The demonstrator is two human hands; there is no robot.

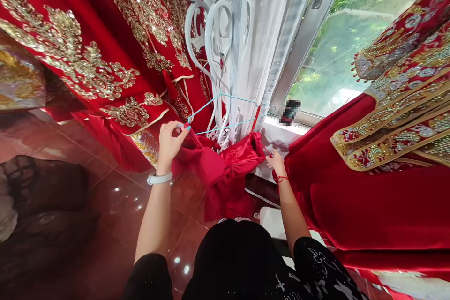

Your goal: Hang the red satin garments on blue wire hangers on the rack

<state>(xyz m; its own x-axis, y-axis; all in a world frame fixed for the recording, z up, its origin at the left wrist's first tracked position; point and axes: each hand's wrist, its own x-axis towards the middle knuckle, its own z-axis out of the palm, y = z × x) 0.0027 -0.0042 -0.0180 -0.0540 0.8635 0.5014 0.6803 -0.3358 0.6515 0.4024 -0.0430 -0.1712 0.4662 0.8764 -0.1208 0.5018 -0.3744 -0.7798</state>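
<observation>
Left grip (171, 140) is pinching a red dress (218, 164), blue coat hanger (205, 105) right by its fingertips; right grip (276, 161) has the other edge.

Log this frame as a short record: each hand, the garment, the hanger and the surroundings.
Left hand: pinching the dress near the hanger's left end
Right hand: fingers on the dress's other side
Dress: red
Hanger: light blue, before white ironwork
View's left: gold-trimmed red garment
View's right: window, embroidered garment
Floor: reddish tiles
</observation>
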